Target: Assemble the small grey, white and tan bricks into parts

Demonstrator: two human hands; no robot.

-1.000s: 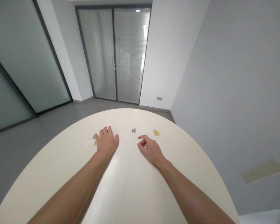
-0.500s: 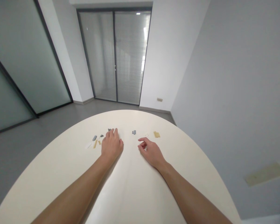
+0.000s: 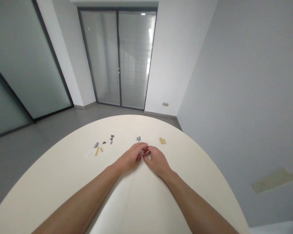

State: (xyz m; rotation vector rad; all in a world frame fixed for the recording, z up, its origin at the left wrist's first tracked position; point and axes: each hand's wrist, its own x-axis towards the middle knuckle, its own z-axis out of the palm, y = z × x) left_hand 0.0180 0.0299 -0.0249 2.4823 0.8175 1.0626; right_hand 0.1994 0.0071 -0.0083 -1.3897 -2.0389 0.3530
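Over the middle of the white table (image 3: 136,201), my left hand (image 3: 132,156) and my right hand (image 3: 157,159) meet at the fingertips. The fingers of both are curled in, and whatever lies between them is too small or hidden to make out. Just beyond the hands sits a grey-blue toy-brick piece (image 3: 138,138). Small white bits (image 3: 151,140) lie past my right hand, with a tan brick plate (image 3: 162,140) to their right.
Left of my hands lie dark grey pieces (image 3: 111,139), a grey-blue block (image 3: 96,145), a long tan strip (image 3: 97,151), a short tan piece (image 3: 102,149) and a thin white piece (image 3: 90,152). The table's rounded far edge faces a glass door (image 3: 134,61).
My left hand has moved right, from the dark grey pieces to my right hand, and its fingers have closed in. Those pieces now show. My right hand has stayed nearly in place.
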